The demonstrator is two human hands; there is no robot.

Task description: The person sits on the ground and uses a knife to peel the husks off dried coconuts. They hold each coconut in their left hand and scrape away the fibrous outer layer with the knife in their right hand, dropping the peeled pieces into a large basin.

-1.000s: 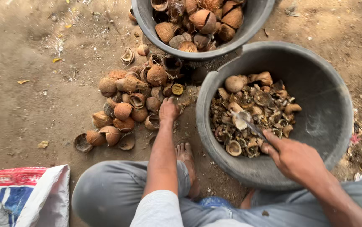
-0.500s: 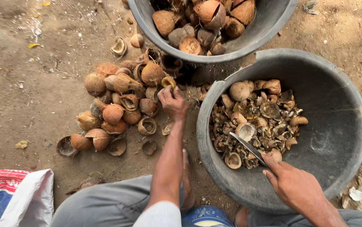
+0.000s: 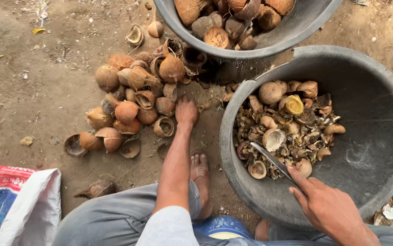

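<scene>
My left hand (image 3: 186, 110) reaches down to the dirt beside a pile of brown coconut shell halves (image 3: 132, 98); its fingers are curled against the ground near one small shell (image 3: 163, 126), and whether it grips anything is hidden. My right hand (image 3: 328, 207) holds a metal knife (image 3: 274, 160) by the handle, its blade pointing into the grey tub (image 3: 365, 73) on the right. That tub holds coconut pieces and scraps (image 3: 287, 125). My bare foot (image 3: 200, 175) rests between the pile and the tub.
A second grey tub (image 3: 233, 50) full of whole husked coconuts (image 3: 226, 20) stands at the top. A red, white and blue woven sack (image 3: 16, 205) lies at the lower left. Bare dirt ground (image 3: 28, 82) stretches to the left.
The view has moved in closer. My left hand has come down from the shells at the tub's foot to the ground near a small shell. The right hand keeps the knife over the tub.
</scene>
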